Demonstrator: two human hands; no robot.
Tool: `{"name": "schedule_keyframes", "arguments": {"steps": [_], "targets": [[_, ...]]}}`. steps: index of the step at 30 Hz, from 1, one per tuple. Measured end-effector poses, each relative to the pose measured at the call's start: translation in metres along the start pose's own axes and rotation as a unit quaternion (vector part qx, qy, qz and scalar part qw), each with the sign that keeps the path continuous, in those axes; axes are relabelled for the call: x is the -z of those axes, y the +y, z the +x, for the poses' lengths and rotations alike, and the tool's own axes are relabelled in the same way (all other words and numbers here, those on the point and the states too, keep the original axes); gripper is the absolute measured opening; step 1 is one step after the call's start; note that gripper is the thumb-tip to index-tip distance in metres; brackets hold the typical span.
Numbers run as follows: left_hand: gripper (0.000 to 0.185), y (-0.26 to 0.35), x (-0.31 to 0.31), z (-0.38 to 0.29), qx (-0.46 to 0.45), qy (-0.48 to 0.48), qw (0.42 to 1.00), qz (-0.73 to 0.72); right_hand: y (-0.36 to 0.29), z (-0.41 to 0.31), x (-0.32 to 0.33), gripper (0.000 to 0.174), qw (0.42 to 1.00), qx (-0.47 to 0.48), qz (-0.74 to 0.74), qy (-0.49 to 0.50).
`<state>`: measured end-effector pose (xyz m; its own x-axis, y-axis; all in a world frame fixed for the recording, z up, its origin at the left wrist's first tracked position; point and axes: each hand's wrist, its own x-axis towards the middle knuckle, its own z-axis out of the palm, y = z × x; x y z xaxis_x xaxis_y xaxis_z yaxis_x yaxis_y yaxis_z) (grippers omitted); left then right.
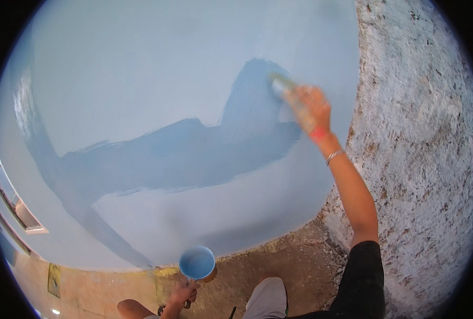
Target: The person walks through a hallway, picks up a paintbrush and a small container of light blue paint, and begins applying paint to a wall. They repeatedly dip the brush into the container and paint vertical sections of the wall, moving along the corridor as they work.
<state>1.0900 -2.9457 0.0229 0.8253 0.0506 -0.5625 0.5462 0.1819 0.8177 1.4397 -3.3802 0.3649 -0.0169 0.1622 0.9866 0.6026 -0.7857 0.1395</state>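
My right hand (310,107) grips a paintbrush (279,84), blurred, with its bristles at the upper right of a fresh darker-blue patch on the pale blue wall (133,79). The wet-looking paint (160,159) runs as a broad band across the wall, with a lobe rising at its right. Low in the picture, my left hand (184,292) holds a round cup (197,262) by its handle; blue paint shows inside. The cup is near the wall's bottom edge.
A rough, whitewashed wall (412,159) meets the blue wall at the right. Brown ground (300,259) lies along the wall's foot. At the far left is a window-like opening (15,199). My knees are at the bottom.
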Motion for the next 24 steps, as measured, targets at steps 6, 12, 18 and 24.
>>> {"name": "schedule_keyframes", "arguments": {"steps": [6,12,18,24], "targets": [[0.021,-0.008,0.003,0.008,-0.014,0.008,0.999,0.041,-0.040,-0.055,0.008,0.023,0.972,0.145,0.117,-0.140],[0.019,-0.015,0.003,0.017,0.039,-0.009,0.999,-0.011,0.078,0.118,0.019,0.035,0.988,-0.137,0.054,-0.037],[0.021,-0.014,-0.006,0.022,0.020,0.007,1.000,-0.011,0.061,0.108,0.010,0.022,0.996,0.058,-0.031,0.058],[0.022,-0.002,-0.015,0.029,0.033,-0.019,0.999,0.011,-0.001,0.034,0.006,0.032,0.969,0.022,0.170,-0.179]]}}
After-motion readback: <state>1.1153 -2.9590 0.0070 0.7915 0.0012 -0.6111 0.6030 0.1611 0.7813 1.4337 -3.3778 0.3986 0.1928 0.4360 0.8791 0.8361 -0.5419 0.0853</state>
